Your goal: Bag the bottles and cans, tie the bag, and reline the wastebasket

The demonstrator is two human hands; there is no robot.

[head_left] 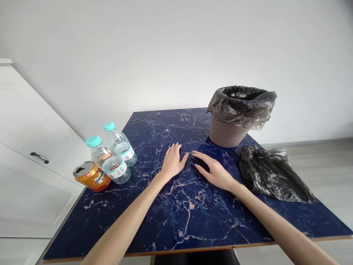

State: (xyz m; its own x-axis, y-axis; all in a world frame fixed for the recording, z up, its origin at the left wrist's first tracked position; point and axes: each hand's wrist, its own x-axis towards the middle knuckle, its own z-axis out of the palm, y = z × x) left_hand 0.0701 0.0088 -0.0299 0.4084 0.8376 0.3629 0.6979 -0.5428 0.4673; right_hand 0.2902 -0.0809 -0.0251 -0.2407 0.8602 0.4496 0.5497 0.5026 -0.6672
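The left hand (173, 163) and right hand (216, 173) are being rested palm-down on the blue table (193, 221) at the centre of the frame, both being loosely spread and set just apart. At the upper right, a bin (227, 133) is being covered at the rim by a black liner (239, 110), and just below it a crumpled black bag (271, 175) is being supported. At the left, two capped bottles (116, 167) and an orange can (92, 178) are being supported close together.

Orange can (99, 182), 2 turquoise caps (93, 141), pale-veined blue tabletop (182, 224)
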